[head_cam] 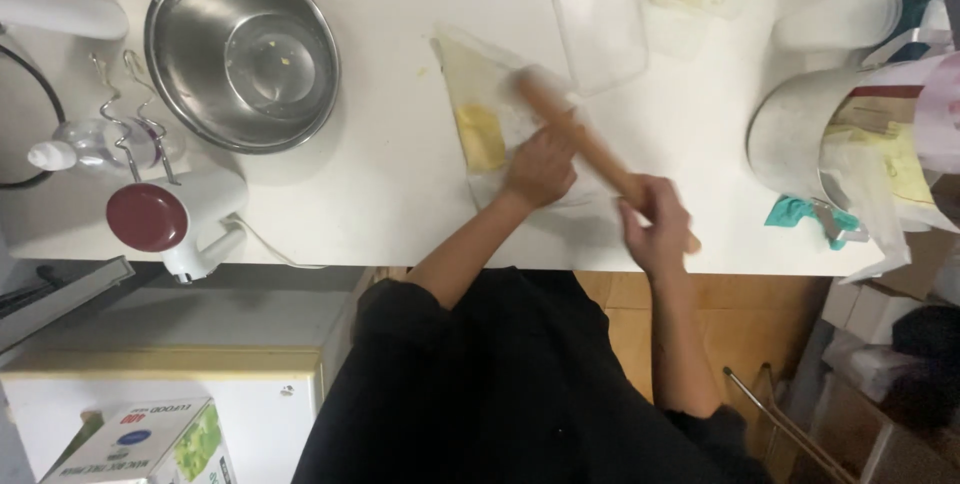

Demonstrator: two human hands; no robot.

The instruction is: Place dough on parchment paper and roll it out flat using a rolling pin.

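Person rolled yellow dough inside a clear bag w/ a wooden pin, both hands on it

The rolling pin (600, 154) lay diagonally over the clear plastic bag (500, 114) on the white table (400, 184), just in front of the person. Left hand (540, 169) was pressed palm-down on the pin's middle, fingers loosely curled over it; right hand (655, 219) was closed round the near end. Yellow dough (480, 136) sat in the bag, left of the pin. Pin looked stiff, light-ish, smooth wood – best held at its 2 ends. Dough seemed soft & squashy; the bag thin & slippery, likely to slide on the table unless pinned down. Steel bowl (242, 54) & hand mixer (165, 214) stood well apart to the left
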